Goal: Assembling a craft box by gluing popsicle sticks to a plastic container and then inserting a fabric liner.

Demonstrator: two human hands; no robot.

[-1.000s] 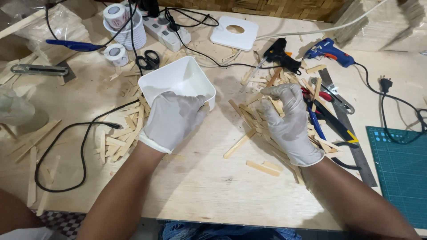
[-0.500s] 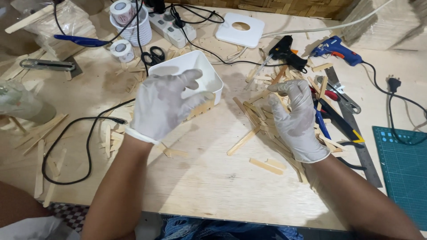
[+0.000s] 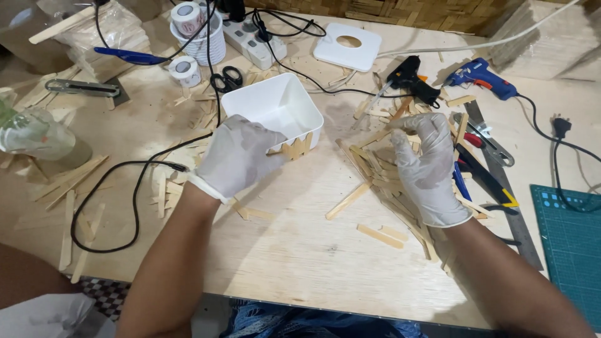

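Observation:
My left hand (image 3: 235, 156), in a white glove, grips the near wall of a white plastic box (image 3: 275, 106) in the middle of the plywood table (image 3: 300, 250). Short wooden sticks (image 3: 295, 149) stand against that wall, right beside my fingers. My right hand (image 3: 429, 163), also gloved, lies on a loose pile of flat wooden sticks (image 3: 375, 181) to the right of the box. Its fingertips curl down among the sticks at the pile's far side; whether they pinch one is hidden.
A black glue gun (image 3: 410, 75) and a blue glue gun (image 3: 479, 72) lie behind the pile. A metal ruler (image 3: 501, 188), cutters and a green cutting mat (image 3: 573, 244) are at right. Scissors (image 3: 226, 80), tape rolls (image 3: 188, 19), a power strip (image 3: 253, 40) and black cables (image 3: 125, 188) lie left and behind.
My left hand lifted off the box with fingers spread, then came back down onto its near wall. My right hand stayed on the stick pile.

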